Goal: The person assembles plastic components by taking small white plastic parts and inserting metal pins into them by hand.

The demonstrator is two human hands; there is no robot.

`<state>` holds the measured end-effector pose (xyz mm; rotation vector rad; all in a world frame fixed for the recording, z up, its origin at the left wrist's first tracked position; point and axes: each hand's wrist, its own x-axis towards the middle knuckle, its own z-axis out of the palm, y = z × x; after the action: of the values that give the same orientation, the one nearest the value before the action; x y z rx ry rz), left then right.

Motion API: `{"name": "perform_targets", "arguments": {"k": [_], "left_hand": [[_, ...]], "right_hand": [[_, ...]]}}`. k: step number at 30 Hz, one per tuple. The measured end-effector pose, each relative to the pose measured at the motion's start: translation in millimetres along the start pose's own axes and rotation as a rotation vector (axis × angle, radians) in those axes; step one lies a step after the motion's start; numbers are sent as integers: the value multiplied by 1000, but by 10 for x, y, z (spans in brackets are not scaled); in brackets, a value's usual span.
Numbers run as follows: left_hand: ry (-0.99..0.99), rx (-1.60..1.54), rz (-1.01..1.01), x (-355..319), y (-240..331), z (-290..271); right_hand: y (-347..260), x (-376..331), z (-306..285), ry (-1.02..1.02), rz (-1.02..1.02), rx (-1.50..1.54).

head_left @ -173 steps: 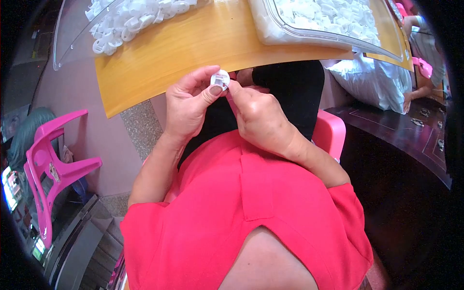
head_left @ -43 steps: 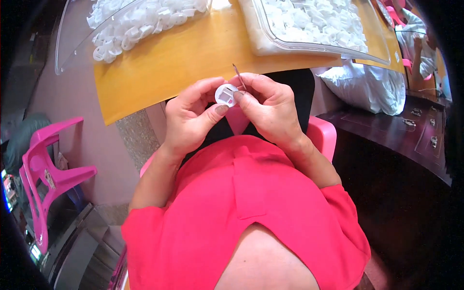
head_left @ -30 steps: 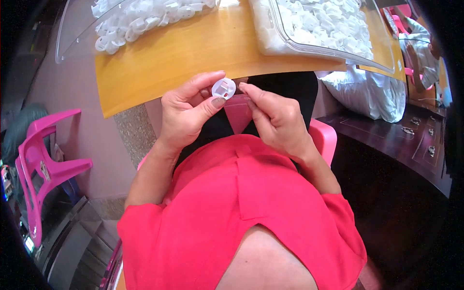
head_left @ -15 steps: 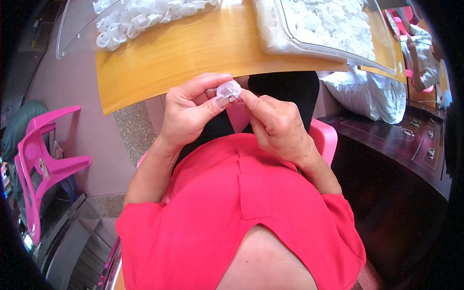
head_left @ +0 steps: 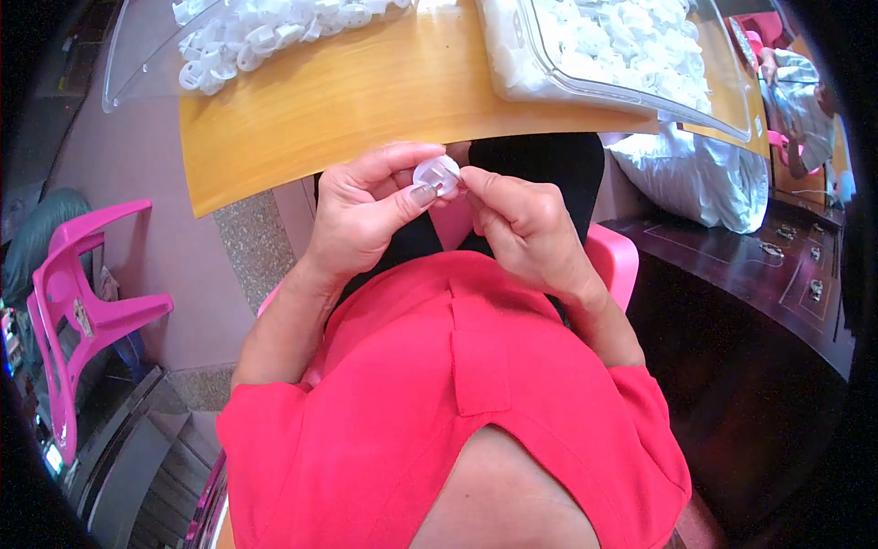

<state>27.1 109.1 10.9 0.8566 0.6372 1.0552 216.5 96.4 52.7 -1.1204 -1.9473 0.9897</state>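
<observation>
A small round white plastic piece [head_left: 428,172] is pinched between the thumb and fingers of my left hand [head_left: 361,209], just off the table's near edge and above my lap. Its face is turned up and has a raised or slotted middle. Against its right side, the thumb and forefinger of my right hand [head_left: 526,220] are pressed together. A thin greyish bit shows at those fingertips, too small to name. The other fingers of my right hand are curled under.
The yellow wood-look table [head_left: 320,110] carries a heap of white plastic pieces [head_left: 274,32] and a clear tub [head_left: 549,87] full of similar ones. Pink plastic chair [head_left: 101,311] at left; stuffed white sack [head_left: 700,183] at right. Another person [head_left: 796,101] sits far right.
The round piece has turned slightly in my left fingers, showing more of its slotted middle. My right fingertips have shifted a little up and to the right along its edge.
</observation>
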Motion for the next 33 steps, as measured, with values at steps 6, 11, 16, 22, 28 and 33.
{"name": "perform_targets", "arguments": {"k": [6,11,16,22,28,33], "left_hand": [[38,-92,-77,15,-24,-4],[125,-198,-164,36,28,4],[81,-133,-125,25,9,-16],[64,-88,-118,11,-2,10],[61,-58,-59,-13,-55,9],[71,-119,-80,4,-83,9]], "right_hand": [[-25,18,5,-24,189,40],[11,-26,44,64,38,-92],[-22,2,-3,5,68,-115],[8,-3,29,-26,117,-116],[-29,-1,66,16,209,46],[-14,-27,44,-6,292,85]]}}
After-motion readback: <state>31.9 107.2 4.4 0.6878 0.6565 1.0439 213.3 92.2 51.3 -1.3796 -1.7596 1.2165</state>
